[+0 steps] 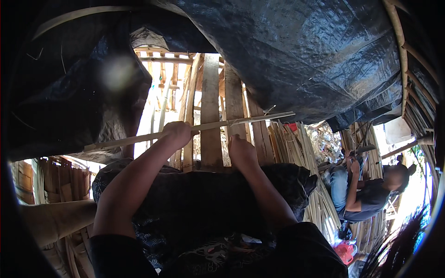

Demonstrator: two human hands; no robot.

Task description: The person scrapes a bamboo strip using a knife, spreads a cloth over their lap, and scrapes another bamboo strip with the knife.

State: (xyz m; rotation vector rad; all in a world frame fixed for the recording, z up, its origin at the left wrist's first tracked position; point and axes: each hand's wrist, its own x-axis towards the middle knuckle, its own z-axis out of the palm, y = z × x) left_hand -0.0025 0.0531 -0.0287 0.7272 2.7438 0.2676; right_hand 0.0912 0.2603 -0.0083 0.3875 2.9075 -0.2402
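Observation:
A long, pale strip of split bamboo (208,125) stretches across in front of me, its right end a little higher than its left. My left hand (177,134) is wrapped round it left of the middle. Just below the strip, further right, my right hand (242,152) is closed in a fist. A thin, pale piece rises from that fist to the strip, where a small sliver sticks out. What the right fingers hold is hidden from me. Dark cloth (199,185) covers my lap beneath both forearms.
Upright wooden boards (211,102) stand ahead. Dark plastic sheeting (306,51) hangs low overhead. Bundled bamboo strips (320,185) lie to the right, near a seated person (366,194) holding a dark-bladed tool. A thick bamboo pole (60,220) is at left, a red plastic bag (344,253) at lower right.

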